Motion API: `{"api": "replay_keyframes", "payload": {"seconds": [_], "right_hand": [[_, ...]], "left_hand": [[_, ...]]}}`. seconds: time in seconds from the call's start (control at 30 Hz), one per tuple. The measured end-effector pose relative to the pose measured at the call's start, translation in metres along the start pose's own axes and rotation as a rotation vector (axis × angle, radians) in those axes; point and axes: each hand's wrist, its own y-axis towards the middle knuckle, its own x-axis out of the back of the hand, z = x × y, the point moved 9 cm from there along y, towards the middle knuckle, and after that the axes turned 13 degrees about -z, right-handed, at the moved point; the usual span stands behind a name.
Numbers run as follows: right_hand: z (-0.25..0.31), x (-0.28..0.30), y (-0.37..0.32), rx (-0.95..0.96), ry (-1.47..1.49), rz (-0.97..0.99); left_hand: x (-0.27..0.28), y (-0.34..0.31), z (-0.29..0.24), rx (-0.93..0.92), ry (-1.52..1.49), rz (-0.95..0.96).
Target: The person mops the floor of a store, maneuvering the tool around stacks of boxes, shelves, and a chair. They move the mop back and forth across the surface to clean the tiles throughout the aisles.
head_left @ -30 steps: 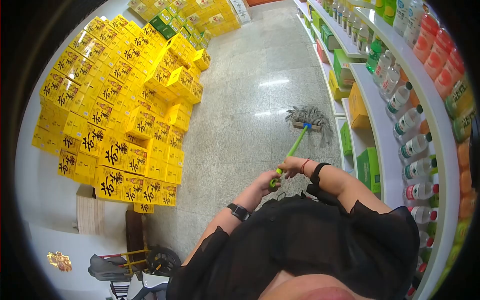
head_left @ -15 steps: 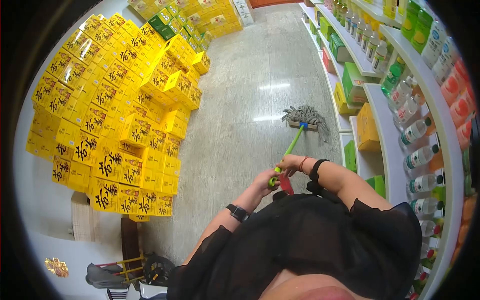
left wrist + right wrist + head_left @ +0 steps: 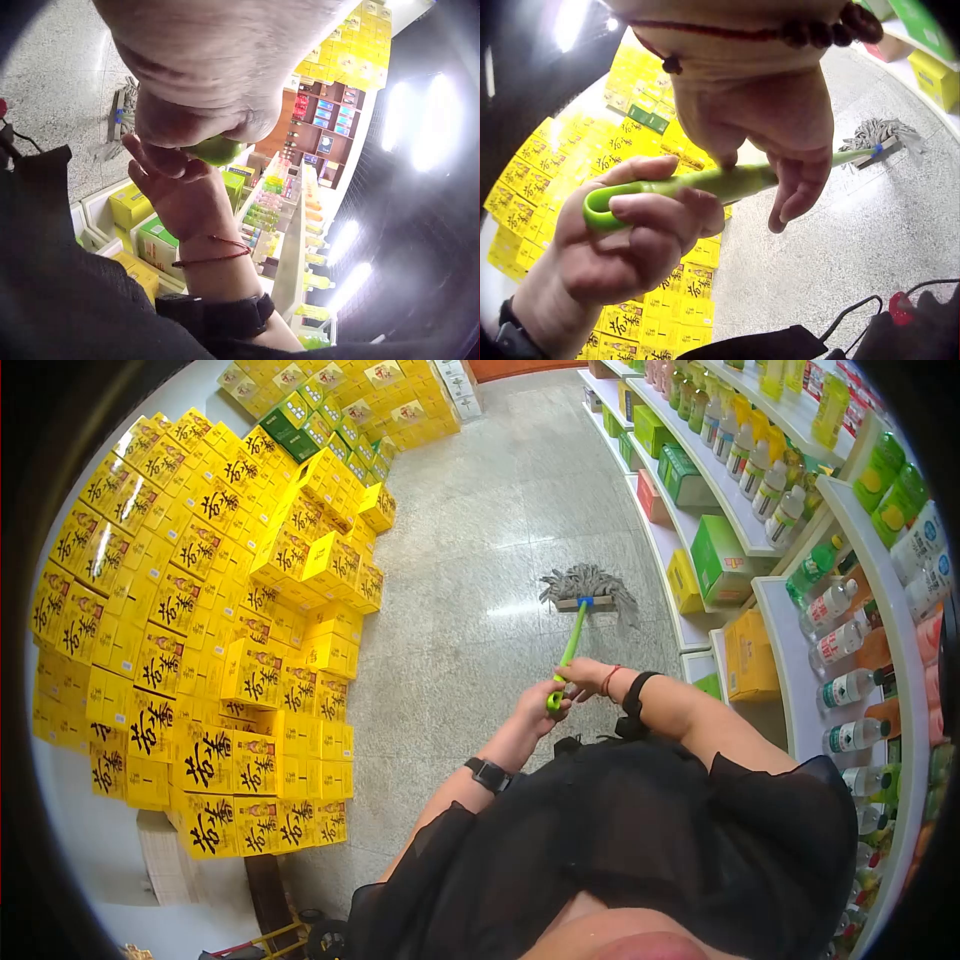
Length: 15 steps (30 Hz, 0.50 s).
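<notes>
A mop with a green handle (image 3: 570, 646) stretches from both hands to its grey string head (image 3: 590, 588), which lies on the floor. My left hand (image 3: 541, 705) grips the handle's looped end; in the right wrist view the left hand (image 3: 641, 236) has its fingers curled round the green grip (image 3: 720, 182). Just beyond it, my right hand (image 3: 588, 676) holds the handle further along. Seen from the right wrist, the right hand (image 3: 761, 120) has thumb and fingers around the handle. The left wrist view shows the green handle end (image 3: 217, 150) under the left hand (image 3: 202, 75).
Stacked yellow boxes (image 3: 200, 630) line the left side of the grey tiled floor (image 3: 430, 610). White shelves (image 3: 790, 650) with bottles and cartons run along the right. A cart-like frame (image 3: 270, 935) shows at the lower left.
The mop head has shifted slightly left in the head view, with both hands still on the handle. The shelves and boxes appear nearer and lower as the view moves.
</notes>
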Motion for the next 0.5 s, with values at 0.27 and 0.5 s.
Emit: {"api": "replay_keyframes", "payload": {"seconds": [0.27, 0.5], "right_hand": [[0.045, 0.024, 0.033, 0.012, -0.064, 0.07], [0.071, 0.059, 0.084, 0.002, -0.03, 0.068]], "left_hand": [[-0.024, 0.029, -0.048, 0.0, 0.06, 0.0], [-0.049, 0.081, -0.087, -0.012, 0.131, -0.026]]}}
